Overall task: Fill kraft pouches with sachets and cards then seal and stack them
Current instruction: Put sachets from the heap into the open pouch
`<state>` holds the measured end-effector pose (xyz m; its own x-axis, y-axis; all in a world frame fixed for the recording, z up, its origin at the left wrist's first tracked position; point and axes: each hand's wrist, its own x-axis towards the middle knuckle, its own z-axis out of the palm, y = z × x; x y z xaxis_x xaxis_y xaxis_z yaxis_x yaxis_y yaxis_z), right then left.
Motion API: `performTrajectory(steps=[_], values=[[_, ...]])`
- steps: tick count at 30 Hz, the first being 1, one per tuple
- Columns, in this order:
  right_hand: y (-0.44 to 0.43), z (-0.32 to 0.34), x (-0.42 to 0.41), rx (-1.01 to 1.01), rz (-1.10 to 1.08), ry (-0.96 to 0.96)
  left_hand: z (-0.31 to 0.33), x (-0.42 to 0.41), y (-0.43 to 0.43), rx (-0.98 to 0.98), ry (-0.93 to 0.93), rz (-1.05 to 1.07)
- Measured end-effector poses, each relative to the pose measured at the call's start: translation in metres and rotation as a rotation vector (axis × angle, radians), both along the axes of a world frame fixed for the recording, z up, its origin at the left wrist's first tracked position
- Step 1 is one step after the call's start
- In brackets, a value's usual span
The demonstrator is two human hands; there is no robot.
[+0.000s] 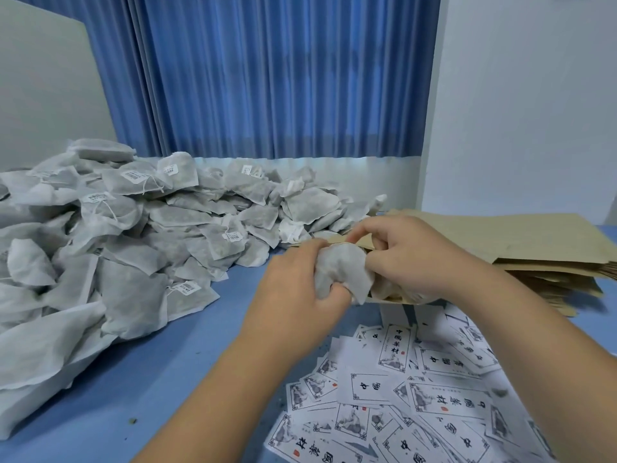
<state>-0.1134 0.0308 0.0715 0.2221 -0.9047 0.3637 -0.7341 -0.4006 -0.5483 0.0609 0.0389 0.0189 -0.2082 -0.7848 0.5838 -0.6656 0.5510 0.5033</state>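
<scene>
Sachet (344, 272): white mesh, crumpled, held above the surface at mid-frame, pressed against the open mouth of a kraft pouch (392, 297).
Left hand (300, 289): fingers curled round the sachet from its 8 o'clock side.
Right hand (414, 259): fingers curled over the kraft pouch mouth, fingertips touching the sachet's 3 o'clock edge.
Sachet pile (117, 235): loose heap, several with barcode tags and strings, from 9 to 11 o'clock of the hands.
Pouch stack (534, 248): flat, tan, at 3 o'clock, just behind the right hand.
Cards (417, 396): scattered, printed with figures and characters, at 5 o'clock, partly under the right forearm.
Surface (150, 379): blue.
Curtain (267, 78): blue, pleated, at 12 o'clock.
</scene>
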Motion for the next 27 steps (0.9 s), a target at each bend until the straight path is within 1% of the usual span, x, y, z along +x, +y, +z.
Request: performTrajectory(steps=[2,5,7,11,13,18,22,24,25,26,27], values=[[0.002,0.001,0.001,-0.013,0.038,0.032,0.000,0.002,0.000,0.070,0.018,0.004],[0.006,0.001,0.003,-0.048,0.086,0.032,0.000,0.003,0.000,0.046,-0.134,0.020],[0.008,0.001,0.007,-0.069,0.116,0.039,-0.001,0.001,0.000,0.017,-0.197,0.053],[0.010,0.003,0.016,-0.095,0.163,0.019,-0.004,-0.009,-0.003,-0.053,-0.138,0.182],[0.009,0.004,0.016,-0.108,0.163,0.009,-0.002,-0.012,-0.004,-0.030,-0.051,0.197],[0.007,0.002,0.007,-0.072,0.096,-0.020,0.004,-0.003,0.000,0.279,0.291,0.093],[0.007,0.001,0.008,0.007,0.110,0.060,0.013,0.009,0.002,0.518,0.598,-0.008],[0.007,0.001,0.010,0.004,0.107,0.156,0.014,0.010,0.004,0.573,0.673,-0.035],[0.007,0.001,0.011,-0.007,0.103,0.185,0.013,0.010,0.004,0.540,0.631,-0.005],[0.008,0.002,0.013,-0.016,0.106,0.184,0.012,0.009,0.004,0.457,0.510,0.061],[0.010,0.002,0.014,-0.021,0.120,0.156,0.012,0.007,0.004,0.352,0.342,0.143]])
